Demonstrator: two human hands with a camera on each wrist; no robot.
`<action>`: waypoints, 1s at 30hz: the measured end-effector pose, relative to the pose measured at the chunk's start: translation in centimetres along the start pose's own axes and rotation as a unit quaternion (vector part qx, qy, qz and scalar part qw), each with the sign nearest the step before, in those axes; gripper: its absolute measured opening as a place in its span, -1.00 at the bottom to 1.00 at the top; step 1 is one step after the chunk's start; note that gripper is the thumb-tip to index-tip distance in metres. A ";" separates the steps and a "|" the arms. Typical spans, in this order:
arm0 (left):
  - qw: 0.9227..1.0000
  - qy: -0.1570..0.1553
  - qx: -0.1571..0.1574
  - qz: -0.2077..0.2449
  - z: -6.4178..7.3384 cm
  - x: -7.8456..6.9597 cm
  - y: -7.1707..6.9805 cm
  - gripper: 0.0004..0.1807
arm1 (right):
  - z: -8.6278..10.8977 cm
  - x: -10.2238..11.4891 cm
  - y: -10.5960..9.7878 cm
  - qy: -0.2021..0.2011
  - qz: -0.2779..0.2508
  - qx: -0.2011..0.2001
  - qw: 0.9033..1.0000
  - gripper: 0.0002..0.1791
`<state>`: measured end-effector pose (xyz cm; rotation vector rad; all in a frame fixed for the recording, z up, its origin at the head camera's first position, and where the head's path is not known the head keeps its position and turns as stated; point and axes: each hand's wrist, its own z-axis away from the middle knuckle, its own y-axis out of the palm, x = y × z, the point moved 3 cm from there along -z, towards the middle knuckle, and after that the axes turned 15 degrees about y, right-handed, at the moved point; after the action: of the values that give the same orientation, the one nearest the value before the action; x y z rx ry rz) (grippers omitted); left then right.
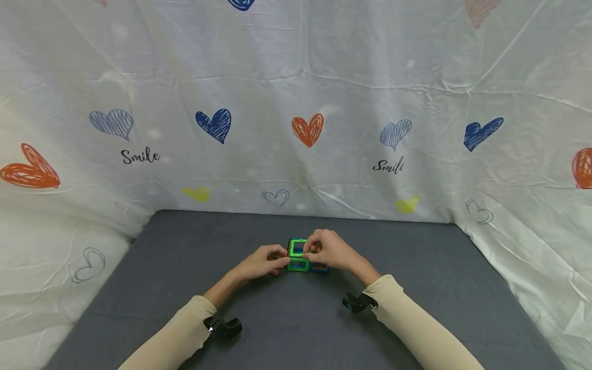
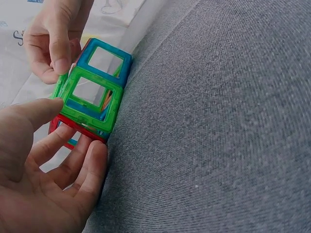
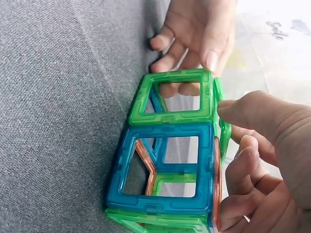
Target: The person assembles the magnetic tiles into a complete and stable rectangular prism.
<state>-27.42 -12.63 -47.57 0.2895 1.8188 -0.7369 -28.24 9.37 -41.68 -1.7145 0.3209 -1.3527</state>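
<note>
A two-cube-long box of see-through magnetic tiles (image 1: 298, 265) rests on the dark table. Its near side shows a green square tile (image 3: 167, 119) beside a blue square tile (image 3: 158, 204). A red tile (image 2: 77, 127) closes the left end, and an orange tile (image 3: 217, 170) lies along the top right. My left hand (image 1: 261, 263) holds that left end, thumb at the green tile's upper edge and fingers against the red tile. With thumb and fingers, my right hand (image 1: 335, 251) pinches a green tile (image 3: 225, 128) at the top of the box.
A grey cloth covers the table (image 1: 296, 318). Behind it and along both sides hangs a white curtain (image 1: 259, 169) printed with hearts and words. Black wrist devices are worn over both cream sleeves (image 1: 411, 318).
</note>
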 end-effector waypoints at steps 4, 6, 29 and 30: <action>1.000 0.000 0.000 0.001 0.0 0.0 0.0 -0.70 | -0.1 0.1 0.0 -0.002 0.005 0.003 1.000 -0.93; 1.000 0.000 -0.001 0.002 0.0 0.0 -0.1 -0.70 | -0.1 0.2 0.1 -0.001 0.008 0.004 1.000 -0.91; 0.997 0.005 -0.081 0.008 -0.2 -0.3 -0.7 -0.38 | 2.7 -7.2 -2.9 0.027 -0.138 -0.041 0.989 -0.55; 0.997 0.009 -0.081 0.001 -0.4 -0.3 -0.6 -0.35 | 2.8 -7.6 -2.6 0.030 -0.140 -0.031 0.989 -0.50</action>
<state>-27.94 -12.82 -47.01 0.1909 1.8826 -0.5832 -29.35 17.25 -44.56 -1.8227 0.1593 -1.6144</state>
